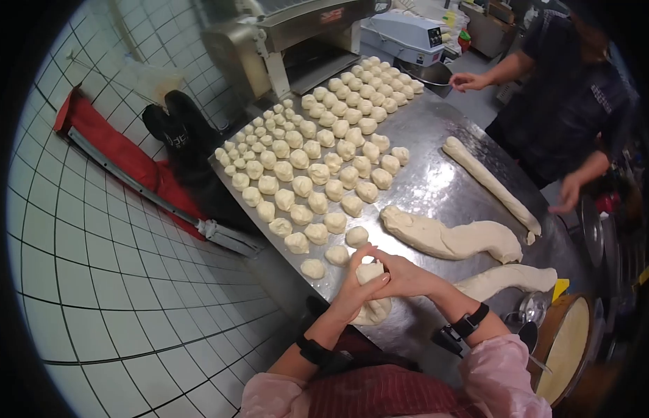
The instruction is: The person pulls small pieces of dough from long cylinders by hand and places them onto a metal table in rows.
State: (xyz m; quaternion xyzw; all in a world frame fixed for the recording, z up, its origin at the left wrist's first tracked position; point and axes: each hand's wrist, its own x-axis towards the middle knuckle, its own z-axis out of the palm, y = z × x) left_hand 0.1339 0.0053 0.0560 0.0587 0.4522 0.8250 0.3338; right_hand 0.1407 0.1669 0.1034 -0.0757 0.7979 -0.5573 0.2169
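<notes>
The left hand (354,287) and right hand (402,276) were curled together, gripping a smooth cream-white lump of dough (373,312). It lay between both palms, near the edge of the shiny steel surface (430,174), its long axis pointing toward the person, neither hand clearly nearer.

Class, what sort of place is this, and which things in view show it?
Probably a bakery or commercial kitchen: many dough balls lie on a metal table, and a big metal machine stands at its far end.
</notes>
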